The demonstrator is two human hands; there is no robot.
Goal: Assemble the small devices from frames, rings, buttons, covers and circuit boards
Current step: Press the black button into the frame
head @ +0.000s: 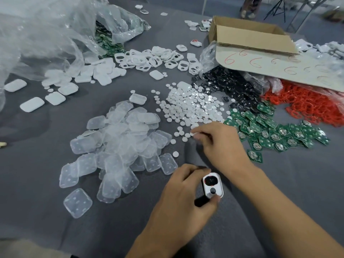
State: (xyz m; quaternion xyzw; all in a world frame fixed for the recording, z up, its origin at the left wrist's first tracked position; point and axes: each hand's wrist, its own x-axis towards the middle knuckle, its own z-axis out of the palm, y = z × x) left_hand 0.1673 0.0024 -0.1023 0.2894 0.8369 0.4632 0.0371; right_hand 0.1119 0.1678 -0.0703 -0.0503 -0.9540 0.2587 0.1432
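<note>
Several heaps of small parts lie on a grey cloth-covered table (37,183). At the upper left of the frame a crumpled clear plastic bag (46,34) spills open, and below it sit solid white rounded covers (55,98). Toward the centre left lies a pile of translucent rounded-square plastic covers (119,138), with white plastic frames with cut-out openings (149,58) above them at upper centre. Small white round buttons (191,107) are scattered in the middle. At lower centre the left hand (178,202) grips a partly built white frame (212,185) end to end between curled fingers and thumb. A red ring and a dark disc show in its larger opening, and its smaller hole is dark. Just above, the right hand (219,144) pinches one white button (195,134) at the near edge of the scatter. Further right lie green circuit boards (270,131), with black round discs (227,84) above them. At the upper right an open cardboard box (251,36) stands above a tangle of red rings (312,105).
</note>
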